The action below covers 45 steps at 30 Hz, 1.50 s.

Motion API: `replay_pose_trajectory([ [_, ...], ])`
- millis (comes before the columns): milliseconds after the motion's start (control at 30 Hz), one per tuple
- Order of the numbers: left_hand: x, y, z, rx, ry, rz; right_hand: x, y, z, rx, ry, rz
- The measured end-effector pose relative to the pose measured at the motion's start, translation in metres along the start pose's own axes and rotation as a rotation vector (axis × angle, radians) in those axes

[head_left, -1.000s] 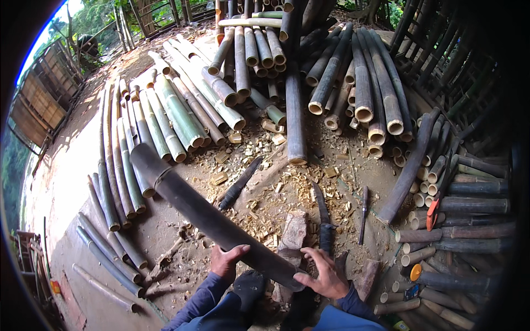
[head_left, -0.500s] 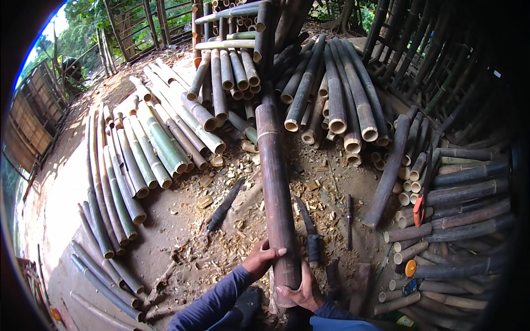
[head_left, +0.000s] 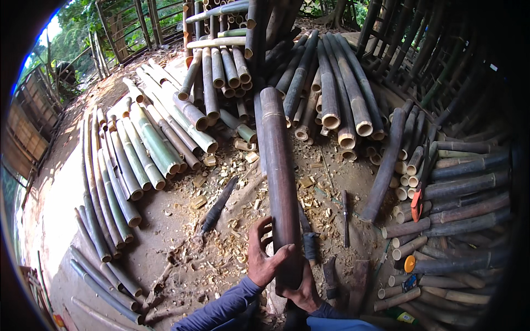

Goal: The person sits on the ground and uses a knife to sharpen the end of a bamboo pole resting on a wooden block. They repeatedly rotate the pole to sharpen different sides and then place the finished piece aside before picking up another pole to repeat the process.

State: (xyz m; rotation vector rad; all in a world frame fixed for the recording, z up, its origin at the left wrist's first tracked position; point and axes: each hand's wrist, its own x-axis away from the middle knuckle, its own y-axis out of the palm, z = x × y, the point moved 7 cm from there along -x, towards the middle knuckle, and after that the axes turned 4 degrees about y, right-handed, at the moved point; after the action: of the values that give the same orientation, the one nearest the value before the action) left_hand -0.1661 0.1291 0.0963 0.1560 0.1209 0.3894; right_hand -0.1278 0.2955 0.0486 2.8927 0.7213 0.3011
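Above the chip-strewn ground (head_left: 149, 231), the partly curled left hand (head_left: 264, 260) grips a dark bamboo tube (head_left: 281, 176), its lower end clasped by the right hand (head_left: 304, 292).

left hand (head_left: 264, 265): fingers (head_left: 256, 234) bent, thumb (head_left: 284, 252) rightward | right hand (head_left: 305, 293): curled, below-right of left | left forearm (head_left: 221, 306): sleeved, lower-left of hand

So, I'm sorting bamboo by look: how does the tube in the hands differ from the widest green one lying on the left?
The held tube is dark purplish brown; the green tube is pale green. The held tube is in the left hand and right hand; the green tube lies among others, untouched. Both are round lengths of bamboo.
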Motion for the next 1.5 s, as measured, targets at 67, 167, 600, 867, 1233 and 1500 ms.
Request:
replay_pose_trajectory([
  [67, -0.001, 0.002, 0.004, 0.030, -0.024, -0.036, -0.021, -0.024, -0.018, 0.119, 0.041, 0.070],
  [167, 0.015, -0.008, -0.027, -0.021, -0.094, -0.035, -0.039, -0.048, -0.032, 0.044, 0.031, 0.115],
  [600, 0.081, -0.082, -0.123, -0.068, -0.339, 0.082, -0.309, -0.047, -0.027, -0.234, 0.141, 0.004],
  [867, 0.079, -0.094, -0.091, -0.233, -0.246, 0.115, -0.226, -0.060, -0.010, 0.043, 0.158, 0.257],
  [1233, 0.075, 0.022, -0.019, -0.886, 0.454, -0.704, -0.026, 0.081, 0.062, -0.856, 0.800, -0.209],
  [1500, 0.113, -0.009, -0.078, -0.651, 0.307, -0.859, -0.027, -0.023, 0.050, -0.696, 0.593, -0.042],
])
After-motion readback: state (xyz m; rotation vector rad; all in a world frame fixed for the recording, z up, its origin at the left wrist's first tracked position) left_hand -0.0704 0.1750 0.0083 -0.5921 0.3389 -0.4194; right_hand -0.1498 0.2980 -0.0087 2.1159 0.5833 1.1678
